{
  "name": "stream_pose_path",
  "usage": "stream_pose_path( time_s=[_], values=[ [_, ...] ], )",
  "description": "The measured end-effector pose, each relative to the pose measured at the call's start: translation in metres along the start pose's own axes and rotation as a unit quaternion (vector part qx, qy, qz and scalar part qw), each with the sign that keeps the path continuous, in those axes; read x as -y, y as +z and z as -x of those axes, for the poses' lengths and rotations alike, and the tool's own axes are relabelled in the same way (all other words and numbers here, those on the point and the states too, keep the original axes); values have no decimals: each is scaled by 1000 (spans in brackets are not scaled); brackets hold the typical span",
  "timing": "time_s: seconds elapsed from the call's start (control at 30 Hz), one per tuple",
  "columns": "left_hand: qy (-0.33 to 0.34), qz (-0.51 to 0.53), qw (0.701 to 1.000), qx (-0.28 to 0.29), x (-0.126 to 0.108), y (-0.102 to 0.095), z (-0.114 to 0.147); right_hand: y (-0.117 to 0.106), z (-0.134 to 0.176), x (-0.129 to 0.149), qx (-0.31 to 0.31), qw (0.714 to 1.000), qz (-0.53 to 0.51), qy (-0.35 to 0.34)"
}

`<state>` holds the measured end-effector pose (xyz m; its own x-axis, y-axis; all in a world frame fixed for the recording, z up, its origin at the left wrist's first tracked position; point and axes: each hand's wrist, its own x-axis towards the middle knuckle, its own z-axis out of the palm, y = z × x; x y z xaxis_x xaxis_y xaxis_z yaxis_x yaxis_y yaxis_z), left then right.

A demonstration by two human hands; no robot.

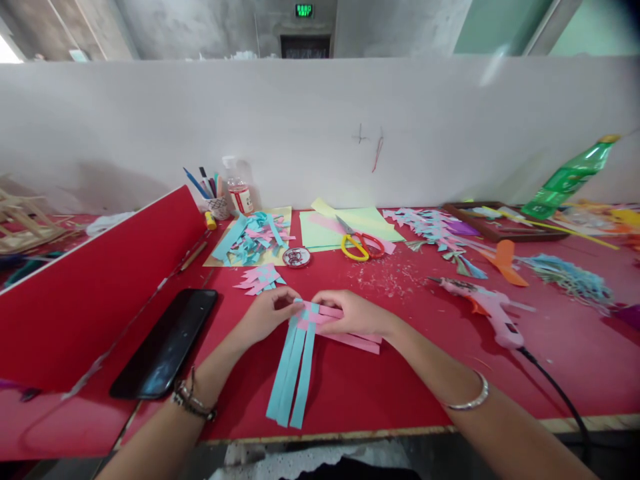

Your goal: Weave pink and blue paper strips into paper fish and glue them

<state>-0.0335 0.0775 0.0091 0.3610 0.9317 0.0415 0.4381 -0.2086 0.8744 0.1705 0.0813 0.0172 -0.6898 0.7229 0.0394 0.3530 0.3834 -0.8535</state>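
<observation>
Between my hands is a small weave of blue and pink paper strips [296, 373], its checkered part at the top. Blue ends hang down toward the table's front edge, and pink ends stick out to the right. My left hand [267, 312] pinches the upper left corner of the weave between thumb and fingers. On the other side, my right hand [353, 313] grips the pink strips close to the checkered part, covering some of them. Just behind my left hand lies another woven pink and blue paper piece [261, 278].
A black phone [165, 343] lies left, beside a red upright board [100, 287]. Cut strips [253, 238], a round tin [297, 257] and scissors [356, 245] on paper sheets [320, 233] are behind. To the right lies a pink glue gun [487, 308] with its cord; a green bottle [570, 177] leans farther back.
</observation>
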Motion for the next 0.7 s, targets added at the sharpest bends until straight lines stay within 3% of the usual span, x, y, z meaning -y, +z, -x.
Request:
stream_pose_path(
  time_s=[0.13,0.2,0.3,0.5,0.7],
  values=[
    [1,-140,987,-79,6,-5,0,-11,3,-5,-7,991,131,-4],
    [-21,-210,973,-88,8,-6,2,-15,3,-7,-1,983,181,-13],
    [-25,-265,962,-66,9,-6,3,-17,3,-10,-1,975,220,-31],
    [64,-266,960,-57,10,-3,2,-14,1,-16,-26,978,203,-30],
    [82,-261,962,12,10,-2,3,-16,1,-19,-51,973,224,-20]
  ],
)
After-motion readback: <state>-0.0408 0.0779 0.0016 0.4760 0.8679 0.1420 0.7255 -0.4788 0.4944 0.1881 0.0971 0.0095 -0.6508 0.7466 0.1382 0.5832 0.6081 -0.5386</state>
